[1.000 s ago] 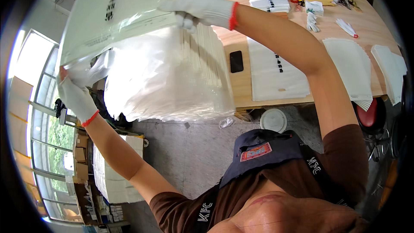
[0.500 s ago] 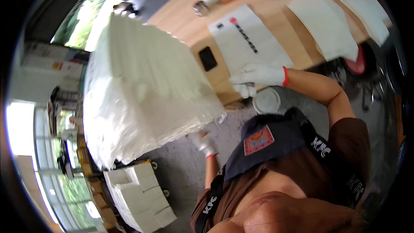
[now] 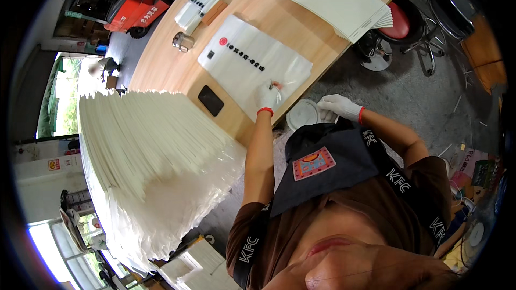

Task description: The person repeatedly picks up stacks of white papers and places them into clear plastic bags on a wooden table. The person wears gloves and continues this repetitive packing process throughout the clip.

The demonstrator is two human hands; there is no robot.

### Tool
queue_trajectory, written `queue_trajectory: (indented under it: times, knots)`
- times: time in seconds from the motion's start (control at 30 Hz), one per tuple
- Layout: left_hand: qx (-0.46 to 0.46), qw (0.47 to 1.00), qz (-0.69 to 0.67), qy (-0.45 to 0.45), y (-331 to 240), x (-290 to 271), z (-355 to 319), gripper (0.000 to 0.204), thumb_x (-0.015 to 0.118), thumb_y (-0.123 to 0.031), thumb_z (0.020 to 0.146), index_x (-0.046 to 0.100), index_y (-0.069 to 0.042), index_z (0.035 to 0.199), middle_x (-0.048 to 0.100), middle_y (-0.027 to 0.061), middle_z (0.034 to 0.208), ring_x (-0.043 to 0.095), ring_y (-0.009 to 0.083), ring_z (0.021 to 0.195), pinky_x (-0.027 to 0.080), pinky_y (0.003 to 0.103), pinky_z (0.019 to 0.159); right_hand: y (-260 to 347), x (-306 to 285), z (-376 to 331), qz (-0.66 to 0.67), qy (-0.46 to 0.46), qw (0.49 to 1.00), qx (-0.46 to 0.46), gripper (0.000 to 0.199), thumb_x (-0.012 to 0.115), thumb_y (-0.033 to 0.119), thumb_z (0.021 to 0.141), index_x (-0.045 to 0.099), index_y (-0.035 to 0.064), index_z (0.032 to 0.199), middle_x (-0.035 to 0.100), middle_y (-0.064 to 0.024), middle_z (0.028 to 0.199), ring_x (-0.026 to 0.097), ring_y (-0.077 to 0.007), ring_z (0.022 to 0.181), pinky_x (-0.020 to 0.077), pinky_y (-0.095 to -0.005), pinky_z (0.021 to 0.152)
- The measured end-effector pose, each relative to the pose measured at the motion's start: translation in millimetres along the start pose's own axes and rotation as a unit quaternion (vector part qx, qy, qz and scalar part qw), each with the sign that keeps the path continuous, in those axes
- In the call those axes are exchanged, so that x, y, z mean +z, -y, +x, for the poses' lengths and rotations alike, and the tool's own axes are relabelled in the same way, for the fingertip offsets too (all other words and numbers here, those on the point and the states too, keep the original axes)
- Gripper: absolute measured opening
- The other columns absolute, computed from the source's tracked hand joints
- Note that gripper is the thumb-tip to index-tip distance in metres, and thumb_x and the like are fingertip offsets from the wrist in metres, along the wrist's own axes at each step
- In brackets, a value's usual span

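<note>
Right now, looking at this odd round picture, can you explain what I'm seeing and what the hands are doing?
No machine here: a person wears a wide-angle head camera looking down, so straight edges bend. Both hands wear white gloves. The left hand rests on a flat white printed bag at the edge of the wooden table; whether its grip is closed is unclear. The right hand is beside a round white lid lower down. Also there: a tall pile of white bags at left, a black phone and a stack of sheets.
</note>
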State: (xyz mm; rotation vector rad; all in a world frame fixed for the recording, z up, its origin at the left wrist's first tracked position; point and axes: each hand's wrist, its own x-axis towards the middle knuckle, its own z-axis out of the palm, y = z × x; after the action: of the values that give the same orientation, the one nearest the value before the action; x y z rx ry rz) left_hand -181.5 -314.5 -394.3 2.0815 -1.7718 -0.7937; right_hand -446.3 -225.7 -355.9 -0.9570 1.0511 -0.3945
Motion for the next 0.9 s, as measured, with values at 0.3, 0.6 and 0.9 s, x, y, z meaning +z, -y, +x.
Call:
queue_trajectory:
  times: [0.3,0.6,0.9]
  knots:
    - [0.02,0.997,-0.069,0.005,-24,-34,13,0.028,0.057,-0.033,0.087,0.062,-0.005,0.088,0.063,0.0115,0.081,0.059,0.0199,0.074,0.045,0.033,0.073,53,32,133,0.163,0.01,0.985,-0.053,0.044,0.058,0.049,0.083,0.061,0.0094,0.102,0.062,-0.005,0.084,0.059,-0.0154,0.07,0.0496,-0.0293,0.059]
    - [0.198,0.771,-0.604,-0.041,-64,-115,2,0.039,0.057,-0.005,0.087,0.042,-0.006,0.123,0.061,0.0066,0.101,0.06,0.0161,0.076,0.048,0.026,0.07,0,-49,187,-0.472,-0.176,0.84,-0.2,0.039,0.052,0.045,0.085,0.061,0.0086,0.092,0.064,-0.0083,0.078,0.059,-0.021,0.059,0.0482,-0.0357,0.059]
    - [0.497,0.847,0.011,-0.191,-158,-59,-92,0.018,0.059,-0.007,0.08,0.059,-0.005,0.098,0.059,0.0163,0.08,0.06,0.0268,0.074,0.047,0.036,0.062,67,26,112,-0.282,-0.172,0.912,-0.242,0.03,0.059,0.036,0.08,0.064,0.0075,0.089,0.066,-0.0138,0.085,0.063,-0.0282,0.071,0.0497,-0.0371,0.066]
